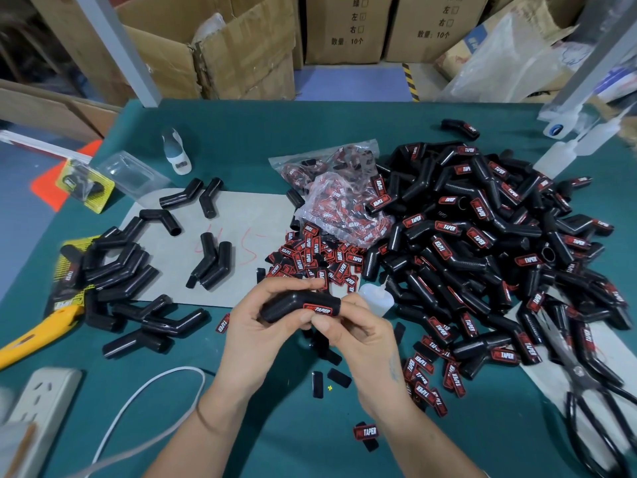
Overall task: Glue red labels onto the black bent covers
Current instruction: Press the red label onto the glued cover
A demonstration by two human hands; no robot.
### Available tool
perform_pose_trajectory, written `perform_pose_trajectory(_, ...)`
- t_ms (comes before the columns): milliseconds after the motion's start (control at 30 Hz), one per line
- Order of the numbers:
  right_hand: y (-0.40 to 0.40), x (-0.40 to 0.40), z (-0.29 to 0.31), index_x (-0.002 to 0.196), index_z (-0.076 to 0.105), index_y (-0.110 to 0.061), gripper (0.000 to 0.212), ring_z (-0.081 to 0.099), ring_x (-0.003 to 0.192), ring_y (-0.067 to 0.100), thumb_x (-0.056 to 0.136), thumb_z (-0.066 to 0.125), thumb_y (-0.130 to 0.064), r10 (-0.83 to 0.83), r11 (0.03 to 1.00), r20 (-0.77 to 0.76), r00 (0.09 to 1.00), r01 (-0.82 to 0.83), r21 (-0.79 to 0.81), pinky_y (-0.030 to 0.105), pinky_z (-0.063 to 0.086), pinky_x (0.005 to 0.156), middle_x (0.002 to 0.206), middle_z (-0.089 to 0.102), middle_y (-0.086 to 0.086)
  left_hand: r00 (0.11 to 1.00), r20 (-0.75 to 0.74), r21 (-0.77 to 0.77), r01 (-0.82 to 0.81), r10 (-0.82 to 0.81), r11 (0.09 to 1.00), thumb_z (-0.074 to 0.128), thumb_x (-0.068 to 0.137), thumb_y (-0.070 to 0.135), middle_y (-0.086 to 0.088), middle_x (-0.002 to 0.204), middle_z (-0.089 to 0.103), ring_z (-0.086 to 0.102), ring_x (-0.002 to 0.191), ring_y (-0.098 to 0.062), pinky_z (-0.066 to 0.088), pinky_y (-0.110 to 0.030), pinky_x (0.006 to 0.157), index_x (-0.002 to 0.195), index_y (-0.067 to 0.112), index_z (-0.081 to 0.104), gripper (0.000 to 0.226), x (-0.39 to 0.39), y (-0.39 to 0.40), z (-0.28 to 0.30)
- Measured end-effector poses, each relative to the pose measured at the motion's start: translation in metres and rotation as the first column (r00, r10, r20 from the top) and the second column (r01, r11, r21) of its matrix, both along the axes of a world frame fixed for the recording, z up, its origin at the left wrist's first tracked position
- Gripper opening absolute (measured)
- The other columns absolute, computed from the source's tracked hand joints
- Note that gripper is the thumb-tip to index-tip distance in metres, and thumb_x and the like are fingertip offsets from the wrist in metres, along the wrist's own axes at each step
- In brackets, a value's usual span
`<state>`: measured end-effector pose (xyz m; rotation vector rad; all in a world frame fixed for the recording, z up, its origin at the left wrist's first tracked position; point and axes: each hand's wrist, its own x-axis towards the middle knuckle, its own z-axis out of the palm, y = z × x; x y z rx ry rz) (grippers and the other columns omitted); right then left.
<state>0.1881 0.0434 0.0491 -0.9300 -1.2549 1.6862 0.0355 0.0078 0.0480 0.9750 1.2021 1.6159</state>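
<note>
My left hand (pixel 256 326) grips a black bent cover (pixel 293 305) from below and behind, over the green table. My right hand (pixel 358 336) pinches the cover's right end, thumb pressing beside a red label (pixel 317 310) that lies on the cover. A small glue bottle (pixel 377 298) lies just right of my hands. Loose red labels (pixel 317 257) are heaped behind my hands, and more sit in a plastic bag (pixel 344 208). Bare black covers (pixel 120 270) lie at the left. A large pile of labelled covers (pixel 482 243) fills the right.
Scissors (pixel 586 384) lie at the right front, a yellow knife (pixel 38 336) at the left, and a white power strip (pixel 38 401) with its cable at the front left. Grey card (pixel 255 215) covers the table's middle. Cardboard boxes stand behind the table.
</note>
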Motion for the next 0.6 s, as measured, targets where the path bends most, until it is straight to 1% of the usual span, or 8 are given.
perform_pose_trajectory(67, -0.0002, -0.0004, 0.0015, 0.097, 0.084, -0.027, 0.018, 0.055, 0.073, 0.000, 0.086, 0.076, -0.039, 0.025, 1.000, 0.017, 1.000, -0.025, 0.003, 0.015, 0.045, 0.070, 0.078, 0.058, -0.016, 0.998, -0.046, -0.015, 0.030, -0.031, 0.999, 0.079, 0.086, 0.017, -0.008, 0.120, 0.077, 0.075, 0.096, -0.019, 0.060, -0.026, 0.074, 0.111, 0.023, 0.076, 0.026, -0.0038, -0.0004, -0.0013)
perform_pose_trajectory(100, -0.0003, -0.0004, 0.0014, 0.096, 0.084, -0.026, 0.019, 0.052, 0.071, 0.000, 0.086, 0.075, -0.039, 0.020, 1.000, 0.028, 0.999, -0.020, 0.007, 0.014, 0.043, 0.068, 0.076, 0.056, -0.017, 0.997, -0.062, -0.022, 0.040, -0.041, 0.999, 0.080, 0.086, 0.018, -0.007, 0.119, 0.077, 0.075, 0.092, -0.018, 0.059, -0.026, 0.070, 0.111, 0.024, 0.076, 0.026, -0.0053, -0.0004, -0.0019)
perform_pose_trajectory(167, -0.0007, -0.0003, 0.0010, 0.096, 0.083, -0.022, 0.021, 0.051, 0.070, 0.001, 0.087, 0.074, -0.039, 0.009, 1.000, 0.029, 1.000, -0.010, 0.010, 0.014, 0.042, 0.068, 0.077, 0.058, -0.015, 0.995, -0.076, -0.027, 0.058, -0.060, 0.998, 0.079, 0.086, 0.018, -0.006, 0.118, 0.077, 0.074, 0.087, -0.017, 0.059, -0.026, 0.068, 0.111, 0.025, 0.077, 0.026, -0.0068, -0.0007, -0.0032)
perform_pose_trajectory(267, -0.0012, -0.0003, 0.0013, 0.094, 0.083, -0.018, 0.022, 0.054, 0.069, 0.002, 0.087, 0.075, -0.037, 0.002, 1.000, 0.006, 1.000, -0.002, -0.001, 0.015, 0.045, 0.067, 0.078, 0.061, -0.009, 0.994, -0.063, -0.022, 0.088, -0.089, 0.996, 0.077, 0.090, 0.016, -0.009, 0.117, 0.077, 0.074, 0.082, -0.018, 0.060, -0.027, 0.071, 0.114, 0.023, 0.076, 0.025, -0.0075, -0.0013, -0.0042)
perform_pose_trajectory(400, -0.0011, 0.0007, 0.0009, 0.096, 0.084, -0.025, 0.018, 0.053, 0.069, 0.004, 0.087, 0.075, -0.039, 0.012, 1.000, -0.010, 1.000, -0.012, -0.015, 0.017, 0.047, 0.066, 0.080, 0.060, -0.009, 0.990, -0.085, 0.002, 0.110, -0.109, 0.994, 0.071, 0.095, 0.016, -0.009, 0.122, 0.076, 0.075, 0.094, -0.022, 0.061, -0.028, 0.078, 0.116, 0.023, 0.075, 0.023, -0.0085, -0.0028, -0.0041)
perform_pose_trajectory(500, -0.0013, 0.0005, 0.0014, 0.097, 0.084, -0.025, 0.024, 0.053, 0.069, 0.002, 0.087, 0.078, -0.046, 0.010, 1.000, -0.015, 1.000, -0.010, -0.008, 0.017, 0.046, 0.065, 0.081, 0.061, -0.008, 0.990, -0.108, 0.012, 0.096, -0.094, 0.995, 0.071, 0.094, 0.016, -0.008, 0.120, 0.076, 0.074, 0.093, -0.020, 0.060, -0.026, 0.079, 0.115, 0.026, 0.075, 0.023, -0.0073, -0.0025, -0.0028)
perform_pose_trajectory(600, -0.0014, 0.0003, 0.0009, 0.098, 0.084, -0.026, 0.031, 0.054, 0.069, 0.002, 0.086, 0.078, -0.054, 0.002, 1.000, -0.012, 1.000, -0.002, -0.006, 0.017, 0.047, 0.065, 0.082, 0.062, -0.009, 0.990, -0.109, 0.018, 0.093, -0.091, 0.995, 0.071, 0.094, 0.015, -0.008, 0.120, 0.076, 0.074, 0.091, -0.019, 0.059, -0.025, 0.079, 0.114, 0.024, 0.075, 0.023, -0.0068, -0.0019, -0.0045)
